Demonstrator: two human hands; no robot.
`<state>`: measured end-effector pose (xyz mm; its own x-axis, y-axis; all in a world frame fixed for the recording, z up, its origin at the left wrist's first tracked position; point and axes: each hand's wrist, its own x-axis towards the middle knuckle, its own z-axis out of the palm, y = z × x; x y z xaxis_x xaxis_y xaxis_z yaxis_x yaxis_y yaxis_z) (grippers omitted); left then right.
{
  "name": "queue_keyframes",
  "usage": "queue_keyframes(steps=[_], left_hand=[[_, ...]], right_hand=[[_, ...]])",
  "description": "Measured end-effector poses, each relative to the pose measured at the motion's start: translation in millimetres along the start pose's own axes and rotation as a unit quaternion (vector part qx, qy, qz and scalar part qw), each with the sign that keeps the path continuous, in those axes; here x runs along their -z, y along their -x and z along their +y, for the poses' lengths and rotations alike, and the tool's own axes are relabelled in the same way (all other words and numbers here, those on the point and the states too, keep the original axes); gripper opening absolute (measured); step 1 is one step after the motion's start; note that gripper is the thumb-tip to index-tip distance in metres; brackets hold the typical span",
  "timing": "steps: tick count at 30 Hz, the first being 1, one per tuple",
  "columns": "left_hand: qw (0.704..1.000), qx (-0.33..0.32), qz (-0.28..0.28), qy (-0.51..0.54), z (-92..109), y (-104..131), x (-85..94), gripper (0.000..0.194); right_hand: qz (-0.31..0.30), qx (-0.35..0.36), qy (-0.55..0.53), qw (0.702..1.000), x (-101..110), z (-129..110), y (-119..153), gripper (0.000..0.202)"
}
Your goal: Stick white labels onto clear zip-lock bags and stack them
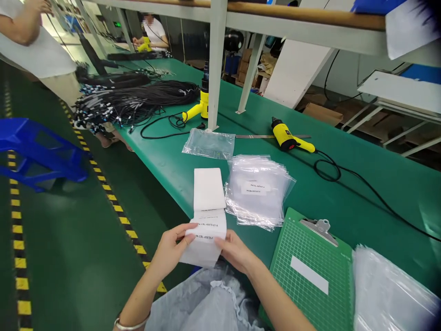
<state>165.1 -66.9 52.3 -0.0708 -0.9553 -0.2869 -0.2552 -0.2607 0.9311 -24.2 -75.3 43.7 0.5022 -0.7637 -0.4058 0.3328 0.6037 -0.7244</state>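
Broadly, I see the long green workbench (344,184) filling most of the view, with a bundle of black cables (138,99) heaped at its far end. Nearer me, at the lower right, lies a green clipboard (310,271) with a metal clip, and just beside it a crinkled clear plastic bag (392,294); I cannot tell what is in it. A stack of clear pouches (258,188) sits in the middle of the bench, each flat, the top one bearing a white label. One more pouch (209,143) lies apart behind them, near a yellow heat gun (289,138). Smallest, the strip of white labels (207,211) runs from the bench edge toward me. My left hand (172,248) pinches its near end, thumb on top, and my right hand (236,250) grips the opposite edge.
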Motion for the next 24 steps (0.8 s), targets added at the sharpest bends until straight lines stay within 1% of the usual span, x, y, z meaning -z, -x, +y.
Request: queue_keyframes(steps=[2, 5, 6, 9, 13, 14, 15, 17, 18, 19, 20, 21, 23, 24], left_hand=[[1.0, 0.003, 0.0, -0.003, 2, -3, 0.9, 0.044], [0.999, 0.002, 0.016, -0.032, 3, -7, 2.1, 0.05], [0.998, -0.01, 0.027, -0.051, 2, -8, 2.7, 0.048], [0.991, -0.059, 0.062, -0.102, -1, -11, 4.1, 0.035], [0.984, -0.096, 0.09, -0.124, -5, -14, 2.3, 0.028], [0.977, -0.121, 0.104, -0.139, -5, -14, 1.2, 0.026], [0.965, -0.158, 0.124, -0.165, -6, -12, -0.1, 0.025], [0.923, -0.255, 0.162, -0.239, -9, -8, -2.4, 0.024], [0.898, -0.298, 0.171, -0.275, -11, -5, -3.2, 0.026], [0.879, -0.326, 0.172, -0.301, -14, -2, -3.8, 0.029], [0.872, -0.336, 0.167, -0.313, -16, 1, -4.0, 0.031], [0.871, -0.338, 0.16, -0.318, -18, 3, -4.1, 0.032], [0.881, -0.327, 0.152, -0.307, -20, 8, -3.9, 0.031], [0.892, -0.31, 0.153, -0.292, -19, 9, -3.7, 0.03]], right_hand=[[0.014, -0.013, -0.048, 0.999, 1, -2, -11, 0.05], [0.027, -0.03, -0.101, 0.994, 2, -2, -23, 0.046], [0.027, -0.035, -0.116, 0.992, 3, -2, -25, 0.047], [0.014, -0.047, -0.157, 0.986, 3, -3, -27, 0.052], [-0.004, -0.083, -0.204, 0.975, 2, -1, -28, 0.056], [-0.008, -0.095, -0.214, 0.972, 2, 1, -28, 0.055], [-0.012, -0.107, -0.222, 0.969, 1, 2, -28, 0.054], [-0.023, -0.124, -0.237, 0.963, 1, 5, -29, 0.053], [-0.029, -0.129, -0.244, 0.961, 1, 6, -28, 0.053], [-0.035, -0.132, -0.25, 0.959, 1, 7, -28, 0.053], [-0.042, -0.133, -0.256, 0.957, 0, 8, -27, 0.053], [-0.048, -0.132, -0.261, 0.955, 0, 9, -26, 0.053], [-0.06, -0.127, -0.27, 0.952, -1, 9, -23, 0.052], [-0.066, -0.124, -0.274, 0.951, -1, 8, -22, 0.053]])
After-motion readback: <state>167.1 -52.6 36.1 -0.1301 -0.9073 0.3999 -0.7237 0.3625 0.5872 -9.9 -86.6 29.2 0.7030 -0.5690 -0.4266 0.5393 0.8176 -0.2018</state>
